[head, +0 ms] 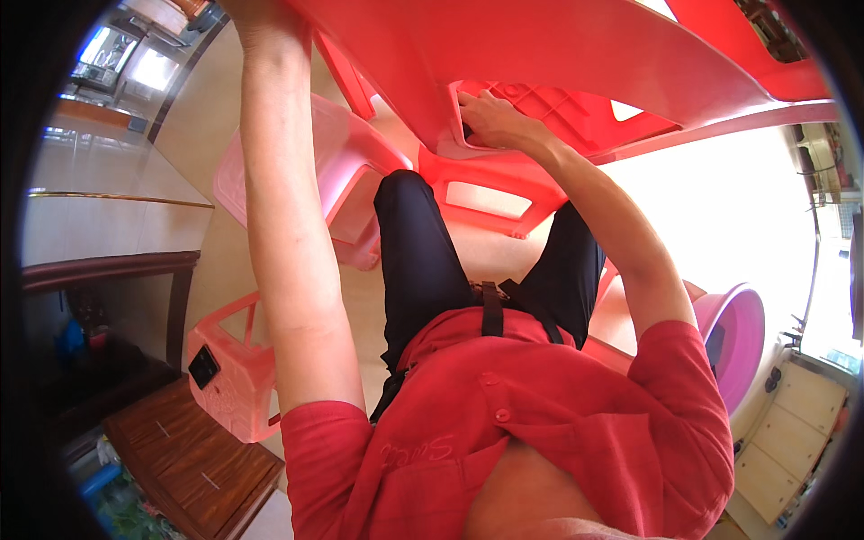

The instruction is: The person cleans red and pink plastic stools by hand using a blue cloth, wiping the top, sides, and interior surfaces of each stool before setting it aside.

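Observation:
A large red plastic stool (540, 40) lies tilted across the top of the view, its ribbed underside showing through a side opening. My right hand (496, 121) reaches into that opening, with its fingers at the opening's left edge; a small dark patch shows beneath them, too hidden to name. Up at the top left, my left hand (260, 17) is beside the stool's edge, mostly cut off by the frame, so its fingers are hidden. Another red plastic stool (499, 172) stands below, in front of my knees.
A pink plastic stool (290, 155) is on the floor at the left. Nearer me, another pink stool (236, 398) bears a black phone-like object (204, 366). A wooden cabinet (196, 452) stands at the lower left, and a purple plastic basin (746, 344) is at my right.

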The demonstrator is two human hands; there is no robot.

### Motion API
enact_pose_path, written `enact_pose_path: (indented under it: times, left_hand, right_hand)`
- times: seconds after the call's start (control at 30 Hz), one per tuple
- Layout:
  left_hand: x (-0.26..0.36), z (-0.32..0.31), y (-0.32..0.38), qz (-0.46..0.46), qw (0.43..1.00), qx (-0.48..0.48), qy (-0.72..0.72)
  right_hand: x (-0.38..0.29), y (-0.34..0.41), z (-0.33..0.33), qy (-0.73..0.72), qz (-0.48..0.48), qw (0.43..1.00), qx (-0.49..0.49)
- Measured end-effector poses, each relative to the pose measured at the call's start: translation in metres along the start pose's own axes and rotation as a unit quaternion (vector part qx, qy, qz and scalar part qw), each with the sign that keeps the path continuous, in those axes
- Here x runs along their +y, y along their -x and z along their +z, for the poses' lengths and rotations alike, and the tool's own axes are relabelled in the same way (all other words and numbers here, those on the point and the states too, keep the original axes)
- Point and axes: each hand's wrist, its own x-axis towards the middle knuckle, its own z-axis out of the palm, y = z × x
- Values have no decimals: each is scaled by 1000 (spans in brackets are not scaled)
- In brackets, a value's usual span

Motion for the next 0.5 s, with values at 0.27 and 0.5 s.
enact_pose_path:
  times: [0.27, 0.5]
  left_hand:
    - [-1, 0, -1, 1, 1000, 0, 2]
    - [-2, -1, -1, 3, 1000, 0, 4]
  right_hand:
    - [6, 4, 3, -63, -35, 995, 71]
    - [16, 7, 7, -195, 32, 976, 94]
